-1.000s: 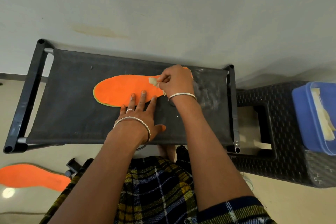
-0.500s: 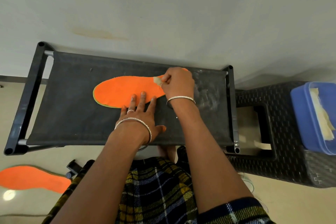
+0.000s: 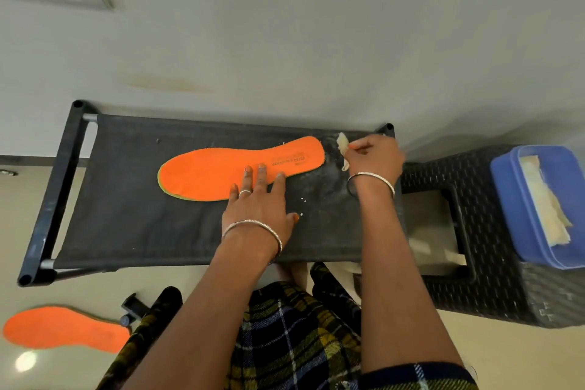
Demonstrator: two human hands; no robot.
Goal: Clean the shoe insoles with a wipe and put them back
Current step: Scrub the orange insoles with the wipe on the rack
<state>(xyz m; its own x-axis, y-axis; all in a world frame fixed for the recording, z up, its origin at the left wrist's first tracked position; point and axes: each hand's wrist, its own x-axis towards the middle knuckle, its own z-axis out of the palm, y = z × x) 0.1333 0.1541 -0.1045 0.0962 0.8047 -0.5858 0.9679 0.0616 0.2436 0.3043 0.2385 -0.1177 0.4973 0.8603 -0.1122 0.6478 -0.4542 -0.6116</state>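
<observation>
So the orange insole (image 3: 240, 172) is lying flat on the black fabric-topped bench (image 3: 133, 209), toe end to the left and heel end to the right, with some printed lettering near the heel. The left hand (image 3: 259, 203) is spread flat with straight fingers. Three fingertips press down on the near edge of the insole around its middle, and the thumb and palm rest on the fabric. It's pinning the insole, not gripping it.

The right hand (image 3: 375, 155) is past the heel end, near the bench's far right corner, fingers curled in and pinching a crumpled cream-coloured wipe (image 3: 342, 144). As far as I can tell the wipe sits just beside the heel, not on it. A few white crumbs (image 3: 302, 215) are scattered on the fabric near the left thumb.

A second orange insole (image 3: 63, 331) lies on the floor (image 3: 474, 345) at the lower left, well apart from the bench. Just beside the bench on the right is a black woven-look plastic stool (image 3: 493, 288) with a blue plastic tub (image 3: 506, 199) on top and spare wipes (image 3: 544, 206) inside it. There's a thin silver bangle (image 3: 253, 225) on each wrist, a ring (image 3: 244, 192) on the left hand, and plaid cloth (image 3: 285, 342) over the lap at the bottom
</observation>
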